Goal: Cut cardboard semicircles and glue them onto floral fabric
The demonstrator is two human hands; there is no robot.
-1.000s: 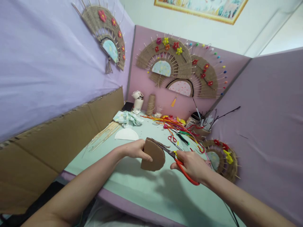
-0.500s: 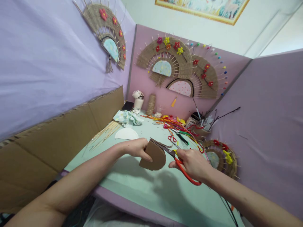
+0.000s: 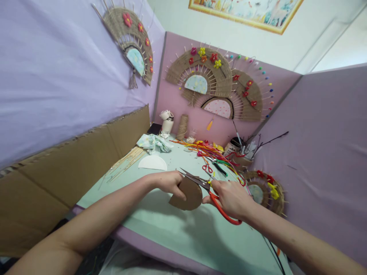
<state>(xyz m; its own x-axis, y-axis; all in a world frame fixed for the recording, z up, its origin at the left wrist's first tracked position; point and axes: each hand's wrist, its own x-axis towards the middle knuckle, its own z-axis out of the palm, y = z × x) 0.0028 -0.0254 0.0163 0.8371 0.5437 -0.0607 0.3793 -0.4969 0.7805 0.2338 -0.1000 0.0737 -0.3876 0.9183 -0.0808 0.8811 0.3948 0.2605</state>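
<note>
While the left hand [image 3: 172, 182] holds the cardboard piece [image 3: 189, 196] above the desk [image 3: 149, 214], the large scissors [image 3: 197, 182] lie across its far edge. The blades slant from the right hand [image 3: 231, 197] toward the left hand, and their tips reach just beside the left fingers. The rounded side of the cardboard faces the right hand; the opposite side runs under the left hand and down toward the person. Its long axis cannot be fixed with certainty, because hand and blades cover part of the outline.

The left hand is the nearer of the two and is in contact: its grip is a pinch, thumb flat on the upper face, remaining fingers largely hidden. The right grip is closed about the red handles, with the thumb toward the cardboard. The blades appear slightly parted at the tips; how deeply they bite cannot be told.

Beyond the left hand, a white half-disc [image 3: 153, 163] lies flat, with thin sticks [image 3: 128, 164] to its left and a crumpled cloth [image 3: 155, 143] behind. Beyond the right hand are small red-handled scissors [image 3: 207, 168], a green-handled tool [image 3: 220, 168] and a tangle of coloured strands [image 3: 210, 151].
</note>
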